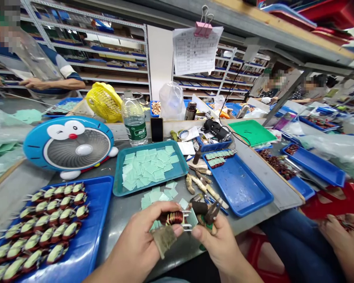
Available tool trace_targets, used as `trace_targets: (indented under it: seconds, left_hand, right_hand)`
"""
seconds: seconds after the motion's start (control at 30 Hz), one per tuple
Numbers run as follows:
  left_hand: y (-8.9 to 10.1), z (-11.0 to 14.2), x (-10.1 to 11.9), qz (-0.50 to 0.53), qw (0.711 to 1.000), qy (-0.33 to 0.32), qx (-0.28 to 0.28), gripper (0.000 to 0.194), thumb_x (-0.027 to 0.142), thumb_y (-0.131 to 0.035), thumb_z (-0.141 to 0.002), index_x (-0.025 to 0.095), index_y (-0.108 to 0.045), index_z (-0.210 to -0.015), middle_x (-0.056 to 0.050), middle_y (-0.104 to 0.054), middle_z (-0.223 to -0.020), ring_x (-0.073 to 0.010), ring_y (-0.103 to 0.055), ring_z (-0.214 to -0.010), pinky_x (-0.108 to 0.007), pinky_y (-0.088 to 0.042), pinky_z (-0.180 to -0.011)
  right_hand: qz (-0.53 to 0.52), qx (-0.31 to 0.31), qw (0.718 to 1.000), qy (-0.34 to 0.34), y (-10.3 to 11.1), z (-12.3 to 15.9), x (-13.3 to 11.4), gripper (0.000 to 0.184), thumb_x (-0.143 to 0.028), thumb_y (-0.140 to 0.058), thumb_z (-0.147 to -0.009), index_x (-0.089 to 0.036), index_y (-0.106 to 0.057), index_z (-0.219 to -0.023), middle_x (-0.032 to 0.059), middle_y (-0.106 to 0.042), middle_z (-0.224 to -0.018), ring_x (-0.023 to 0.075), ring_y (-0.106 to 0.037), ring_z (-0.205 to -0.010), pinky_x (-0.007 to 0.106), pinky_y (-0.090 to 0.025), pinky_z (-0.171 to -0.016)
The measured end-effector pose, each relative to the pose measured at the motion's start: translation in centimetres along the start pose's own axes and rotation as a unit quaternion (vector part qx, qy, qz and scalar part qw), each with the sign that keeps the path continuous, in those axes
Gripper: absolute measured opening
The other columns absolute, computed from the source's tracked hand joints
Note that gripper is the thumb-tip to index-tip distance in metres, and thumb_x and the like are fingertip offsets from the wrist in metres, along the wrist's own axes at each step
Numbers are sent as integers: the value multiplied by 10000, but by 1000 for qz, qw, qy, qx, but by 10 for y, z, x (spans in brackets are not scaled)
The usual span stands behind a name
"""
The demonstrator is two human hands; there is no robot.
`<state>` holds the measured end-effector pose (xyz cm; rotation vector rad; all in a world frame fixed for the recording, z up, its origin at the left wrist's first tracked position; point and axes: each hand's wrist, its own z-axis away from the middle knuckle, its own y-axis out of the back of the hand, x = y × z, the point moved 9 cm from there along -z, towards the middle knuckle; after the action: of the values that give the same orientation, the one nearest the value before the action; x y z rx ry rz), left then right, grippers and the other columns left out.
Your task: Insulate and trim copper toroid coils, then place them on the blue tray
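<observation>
My left hand [146,232] is closed on a copper-wound coil [174,218], whose silvery wire leads point right. A worn strip of cloth or tape [165,239] wraps its thumb. Close beside it, my right hand [224,241] is closed round pliers [212,212], jaws up. Its thumb and fingers also pinch a small pale green sheet [192,217] against the coil's leads; whether they touch is hard to tell. Behind the hands, a teal tray [117,184] holds many such green sheets, and some lie loose [153,195] on the grey table.
On the left, a blue tray [102,212] carries rows of coils with pale tops. Another blue tray [244,188] lies right, coils at its far end. Behind stand a cartoon-faced fan [35,145], water bottle [134,122] and phone [157,129]. A neighbour's hands [336,232] are at right.
</observation>
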<state>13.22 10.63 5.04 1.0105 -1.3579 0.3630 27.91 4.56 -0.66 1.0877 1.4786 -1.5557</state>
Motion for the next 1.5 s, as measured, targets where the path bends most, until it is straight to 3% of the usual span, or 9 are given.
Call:
trace_targets:
  seconds: [0.27, 0.43, 0.5, 0.63, 0.73, 0.83, 1.07, 1.27, 1.5]
  left_hand:
    - [0, 2, 10, -17, 999, -13, -26, 209, 343, -659, -963, 304, -642, -1168, 38, -759, -1044, -145, -715, -923, -211, -531, -813]
    - [0, 5, 14, -39, 997, -3, -67, 214, 341, -639, -972, 304, -648, -1183, 33, -765, -1054, -151, -719, -933, -212, -517, -812]
    - [0, 7, 13, -43, 996, 10, -79, 212, 352, -638, -971, 307, -655, -1178, 34, -762, -1053, -154, -716, -938, -215, -513, -815]
    - [-1, 8, 2, 12, 996, 54, -67, 239, 400, -617, -980, 281, -635, -1187, 17, -748, -1039, -163, -707, -916, -223, -520, -791]
    - [-2, 8, -4, 25, 996, 65, -52, 238, 415, -597, -991, 262, -637, -1169, 6, -739, -1006, -169, -694, -883, -239, -512, -769]
    - [-3, 8, -6, 28, 996, 70, -44, 232, 414, -599, -991, 252, -658, -1146, -15, -737, -1034, -184, -689, -914, -261, -518, -806]
    - [0, 9, 3, 15, 1000, 17, -11, 235, 338, -564, -1017, 289, -666, -1223, -52, -686, -1170, -205, -666, -1083, -307, -525, -937]
    - [1, 13, 6, -33, 998, -38, -34, 386, 323, -686, -943, 299, -603, -1319, -64, -661, -1190, -210, -669, -1051, -304, -549, -896]
    - [-2, 19, 27, -139, 982, -119, -45, 176, 272, -564, -998, 269, -663, -1143, -77, -603, -1113, -191, -640, -946, -285, -536, -827]
  right_hand:
    - [28, 8, 999, -30, 9, 8, 8, 421, -323, -813, -854, -285, -688, -1255, 53, -751, -1225, 215, -732, -1035, 308, -583, -901]
    - [150, -10, 988, -28, 10, 11, 3, 353, -330, -815, -851, -247, -724, -1181, 45, -737, -1088, 192, -689, -995, 275, -537, -899]
    - [127, -15, 991, -41, 6, 12, 8, 388, -363, -822, -841, -238, -713, -1191, 55, -738, -1086, 206, -692, -992, 291, -543, -886]
    - [34, 18, 997, -67, 1, 13, 20, 479, -429, -810, -843, -231, -665, -1255, 82, -753, -1163, 235, -711, -1044, 336, -557, -924]
    - [85, 32, 995, -47, 0, 14, 15, 428, -406, -788, -870, -229, -674, -1243, 78, -750, -1165, 209, -709, -1039, 298, -550, -936]
    - [119, 5, 992, -48, -4, 14, 10, 431, -392, -796, -860, -247, -680, -1248, 73, -744, -1185, 212, -706, -1062, 290, -554, -946]
    - [210, -13, 978, -5, -4, 7, 6, 383, -369, -718, -921, -233, -667, -1276, 91, -714, -1239, 234, -680, -1149, 325, -535, -1022]
    - [99, -4, 995, -3, -4, 11, 19, 447, -392, -714, -929, -256, -605, -1340, 96, -675, -1359, 255, -663, -1233, 374, -520, -1075]
    - [39, -9, 999, -4, -12, 14, 19, 430, -390, -730, -923, -261, -636, -1322, 96, -697, -1337, 247, -688, -1193, 379, -535, -1064]
